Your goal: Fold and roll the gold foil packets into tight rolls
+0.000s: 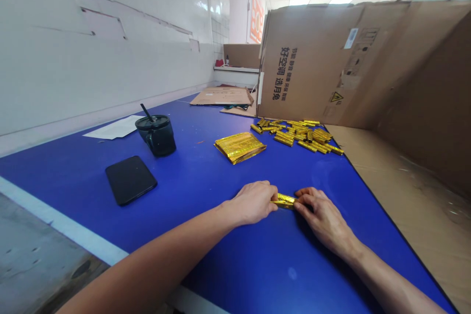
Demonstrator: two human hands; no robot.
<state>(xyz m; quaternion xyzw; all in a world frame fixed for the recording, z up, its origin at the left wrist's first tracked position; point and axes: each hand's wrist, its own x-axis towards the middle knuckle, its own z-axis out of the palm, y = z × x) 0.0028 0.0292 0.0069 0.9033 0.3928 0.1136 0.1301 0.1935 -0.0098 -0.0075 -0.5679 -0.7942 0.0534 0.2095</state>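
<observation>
A dark glass mug (pixel 156 136) with a black straw (pixel 146 113) is standing on the blue worktable (pixel 69 196), just beside a sheet of white paper (pixel 117 127), and a black smartphone (pixel 130 180) is lying near the mug. An opened cardboard carton (pixel 305 64) printed with Chinese characters is standing along the table's right side, a flattened cardboard sheet (pixel 222 95) is lying farther along, and a white wall (pixel 91 68) is running down the left.

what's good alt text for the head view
The left hand and right hand pinch a small gold foil roll on a blue table, near a pile of similar rolls and a flat stack of gold foil. A black smartphone and dark lidded mug with a straw sit left; a cardboard box stands behind.
</observation>
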